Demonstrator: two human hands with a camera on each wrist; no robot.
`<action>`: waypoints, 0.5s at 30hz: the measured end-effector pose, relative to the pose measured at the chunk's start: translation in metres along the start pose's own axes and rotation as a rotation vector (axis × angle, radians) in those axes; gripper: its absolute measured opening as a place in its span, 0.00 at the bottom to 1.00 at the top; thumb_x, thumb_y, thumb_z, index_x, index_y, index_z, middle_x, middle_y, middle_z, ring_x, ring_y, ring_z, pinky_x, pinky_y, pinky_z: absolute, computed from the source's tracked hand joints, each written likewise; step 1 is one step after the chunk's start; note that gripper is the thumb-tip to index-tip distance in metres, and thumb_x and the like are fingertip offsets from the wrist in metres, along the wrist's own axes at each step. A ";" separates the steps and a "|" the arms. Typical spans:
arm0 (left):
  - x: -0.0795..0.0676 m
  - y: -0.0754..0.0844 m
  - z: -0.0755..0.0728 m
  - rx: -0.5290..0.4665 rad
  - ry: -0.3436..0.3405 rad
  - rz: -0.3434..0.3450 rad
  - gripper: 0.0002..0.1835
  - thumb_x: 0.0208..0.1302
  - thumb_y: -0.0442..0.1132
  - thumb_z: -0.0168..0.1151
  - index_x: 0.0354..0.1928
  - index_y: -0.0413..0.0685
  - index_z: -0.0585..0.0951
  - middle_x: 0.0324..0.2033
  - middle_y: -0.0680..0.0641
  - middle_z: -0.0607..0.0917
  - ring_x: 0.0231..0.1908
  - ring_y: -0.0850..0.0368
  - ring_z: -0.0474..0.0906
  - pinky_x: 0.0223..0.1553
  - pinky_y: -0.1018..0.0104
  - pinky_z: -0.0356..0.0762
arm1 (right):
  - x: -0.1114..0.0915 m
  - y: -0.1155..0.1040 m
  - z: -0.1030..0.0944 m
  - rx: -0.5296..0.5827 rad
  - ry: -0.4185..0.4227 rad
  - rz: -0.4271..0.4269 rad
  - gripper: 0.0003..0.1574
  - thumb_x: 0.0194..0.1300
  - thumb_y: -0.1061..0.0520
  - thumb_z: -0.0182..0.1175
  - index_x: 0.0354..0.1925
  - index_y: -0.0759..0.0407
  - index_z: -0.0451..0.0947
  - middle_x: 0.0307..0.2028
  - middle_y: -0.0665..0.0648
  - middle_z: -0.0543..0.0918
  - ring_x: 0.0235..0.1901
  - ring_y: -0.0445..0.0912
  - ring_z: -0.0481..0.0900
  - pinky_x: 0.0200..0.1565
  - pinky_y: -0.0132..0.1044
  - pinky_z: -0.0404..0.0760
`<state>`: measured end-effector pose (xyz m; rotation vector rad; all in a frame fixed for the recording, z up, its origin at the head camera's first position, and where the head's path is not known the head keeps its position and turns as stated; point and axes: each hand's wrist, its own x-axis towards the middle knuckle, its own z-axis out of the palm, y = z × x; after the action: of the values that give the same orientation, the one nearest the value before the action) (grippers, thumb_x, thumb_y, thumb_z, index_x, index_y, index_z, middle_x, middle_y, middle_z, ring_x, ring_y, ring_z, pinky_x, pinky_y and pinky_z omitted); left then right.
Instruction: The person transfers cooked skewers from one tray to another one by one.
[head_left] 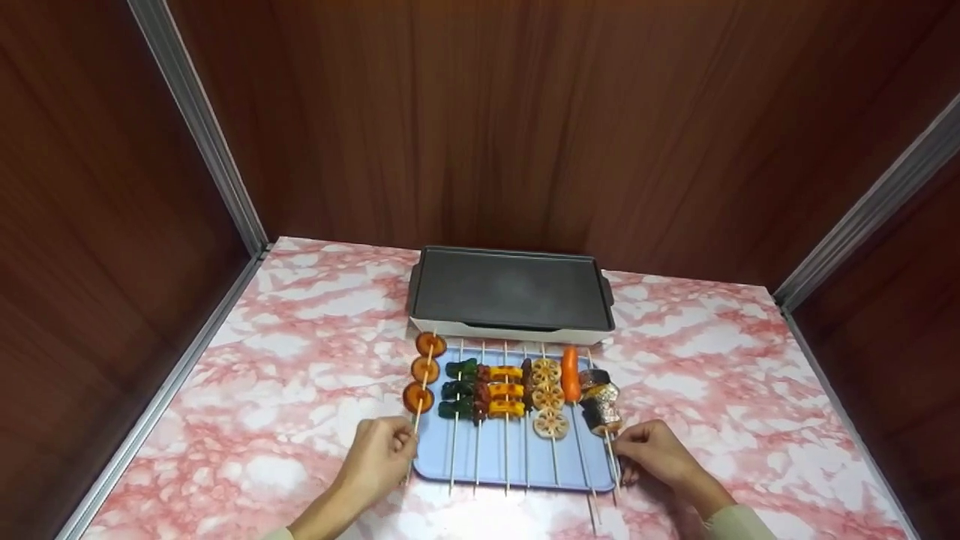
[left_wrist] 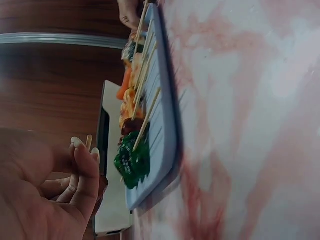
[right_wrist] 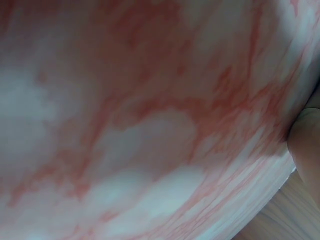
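A skewer of three round brown-orange slices [head_left: 425, 370] lies along the left side of the blue tray [head_left: 540, 457]. My left hand [head_left: 382, 450] pinches its stick; the stick's end shows between thumb and finger in the left wrist view. At the tray's right edge, my right hand [head_left: 656, 450] pinches the stick of a skewer with silvery, dark-skinned fish chunks [head_left: 602, 405]. Between them lie skewers of green pepper [head_left: 457, 390], dark red pieces [head_left: 481, 394], yellow pieces [head_left: 506, 391], lotus root slices [head_left: 547, 396] and an orange sausage [head_left: 571, 375].
Just behind the tray stands a flat black griddle [head_left: 514, 289] on a white base. Brown wood-grain panels [head_left: 480, 120] with metal frames enclose the red-and-white marbled table [head_left: 300, 322]. Several stick ends overhang the tray's front edge. The right wrist view shows mainly tabletop.
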<state>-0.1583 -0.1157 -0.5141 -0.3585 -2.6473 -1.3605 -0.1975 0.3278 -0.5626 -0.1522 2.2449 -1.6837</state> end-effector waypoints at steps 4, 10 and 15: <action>-0.004 -0.005 0.010 0.024 -0.012 0.006 0.15 0.58 0.23 0.62 0.18 0.47 0.80 0.13 0.62 0.70 0.16 0.72 0.65 0.20 0.75 0.68 | 0.000 0.001 0.001 -0.002 0.001 0.005 0.13 0.66 0.67 0.61 0.39 0.82 0.83 0.19 0.58 0.84 0.12 0.37 0.77 0.18 0.28 0.78; -0.003 -0.012 0.018 0.102 0.020 0.041 0.18 0.55 0.22 0.63 0.15 0.49 0.75 0.13 0.62 0.68 0.17 0.70 0.63 0.19 0.74 0.66 | 0.001 0.001 0.001 -0.010 0.002 0.017 0.13 0.67 0.67 0.60 0.39 0.82 0.83 0.18 0.55 0.83 0.13 0.37 0.78 0.19 0.28 0.79; 0.001 -0.013 0.021 0.126 -0.011 0.043 0.21 0.56 0.23 0.64 0.13 0.51 0.71 0.12 0.63 0.64 0.16 0.69 0.61 0.18 0.73 0.62 | 0.000 0.001 0.000 0.003 0.003 0.021 0.14 0.67 0.67 0.60 0.39 0.82 0.82 0.18 0.55 0.83 0.13 0.37 0.78 0.19 0.29 0.79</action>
<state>-0.1634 -0.1056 -0.5363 -0.4062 -2.7009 -1.1752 -0.1978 0.3283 -0.5630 -0.1255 2.2378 -1.6777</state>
